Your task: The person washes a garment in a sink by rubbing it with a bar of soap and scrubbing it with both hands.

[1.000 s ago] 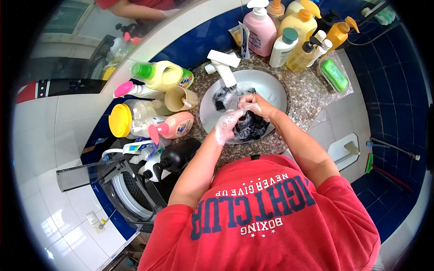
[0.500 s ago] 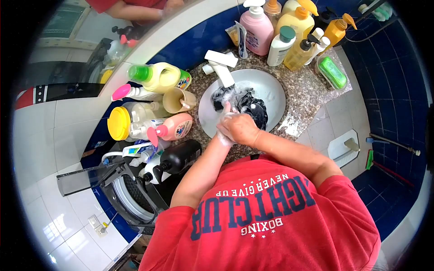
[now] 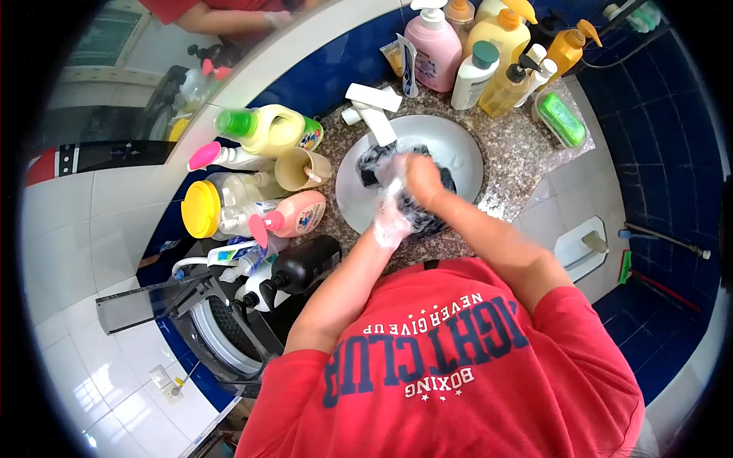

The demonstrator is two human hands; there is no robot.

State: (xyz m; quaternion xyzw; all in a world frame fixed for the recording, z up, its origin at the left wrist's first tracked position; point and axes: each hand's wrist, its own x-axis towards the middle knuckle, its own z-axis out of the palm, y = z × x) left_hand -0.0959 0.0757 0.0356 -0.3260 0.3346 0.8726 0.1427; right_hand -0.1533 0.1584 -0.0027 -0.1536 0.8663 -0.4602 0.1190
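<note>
A wet black cloth (image 3: 437,223), streaked with white suds, lies bunched in the oval white washbasin (image 3: 467,172). My right hand (image 3: 421,179) is closed in a fist over the cloth, near the basin's middle. Coated in foam, my left hand (image 3: 391,195) grips the same cloth just left of it, its fingers partly hidden and blurred. The two hands are pressed close together. Behind them a white faucet (image 3: 376,122) reaches over the basin's rim.
Pump bottles, among them a pink one (image 3: 433,49), crowd the counter's back. A green soap in a dish (image 3: 561,120) sits at the right. On the left are a beige cup (image 3: 298,169), a yellow-lidded jar (image 3: 201,209) and a black bottle (image 3: 307,263). A washing machine (image 3: 221,332) stands below.
My hands have gone from being clasped together above the basin's near side to gripping the cloth. My right hand has moved up and forward, and the cloth is bunched closer beneath both hands.
</note>
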